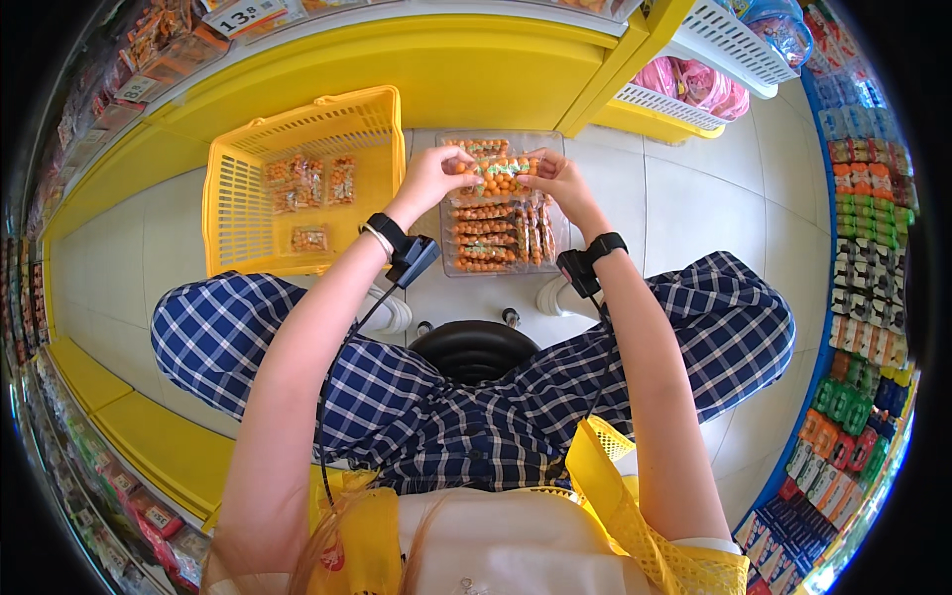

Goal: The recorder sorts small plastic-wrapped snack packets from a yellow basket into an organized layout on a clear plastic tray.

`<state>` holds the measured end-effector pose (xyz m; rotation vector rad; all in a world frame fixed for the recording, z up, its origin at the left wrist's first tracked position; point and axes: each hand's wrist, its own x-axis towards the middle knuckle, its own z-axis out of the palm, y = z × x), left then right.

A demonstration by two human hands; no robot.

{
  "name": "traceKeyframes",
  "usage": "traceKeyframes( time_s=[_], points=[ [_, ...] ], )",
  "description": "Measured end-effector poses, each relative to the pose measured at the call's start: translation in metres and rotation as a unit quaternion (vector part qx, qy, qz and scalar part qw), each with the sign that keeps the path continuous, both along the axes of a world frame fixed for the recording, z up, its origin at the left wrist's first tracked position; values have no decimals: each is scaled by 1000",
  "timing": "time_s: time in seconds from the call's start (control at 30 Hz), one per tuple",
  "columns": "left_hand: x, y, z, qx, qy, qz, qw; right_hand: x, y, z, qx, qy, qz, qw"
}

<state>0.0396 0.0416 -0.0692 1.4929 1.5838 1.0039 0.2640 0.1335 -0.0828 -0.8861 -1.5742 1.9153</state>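
Between my left hand (pixel 433 178) and my right hand (pixel 563 183) is a clear packet of round orange snacks (pixel 504 178) with green and white print. The fingers and thumbs of both hands pinch its opposite side edges. It is over the far part of a clear plastic box (pixel 455 271) on the floor. Inside that box, similar snack packets (pixel 483 236) stand on edge in a row, with several more turned crosswise at the right. To the left is a yellow plastic basket (pixel 344 244) with several small snack packets (pixel 294 182) lying on its bottom.
A black round stool seat (pixel 476 348) is between my legs. A yellow shelf base (pixel 476 74) runs behind the box and basket. White wire-like baskets (pixel 673 104) with pink packages project at the upper right. Shelves of bottled drinks (pixel 866 290) line the right side.
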Motion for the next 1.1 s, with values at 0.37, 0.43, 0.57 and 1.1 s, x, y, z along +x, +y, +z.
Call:
traceKeyframes(
  time_s=[0.37, 0.43, 0.57, 1.1],
  points=[
    [4, 8, -52, 67, 319, 12, 945, -20, -8, -80, 161, -182, -137, 960],
    [8, 5, -57, 23, 354, 9, 935, -20, -12, -90, 119, -166, -164, 965],
    [12, 3, -64, 27, 350, 6, 936, -16, -14, -105, 150, -174, -175, 957],
    [21, -1, -60, 59, 389, 33, 919, -8, -30, -112, 141, -181, -179, 957]
  ],
)
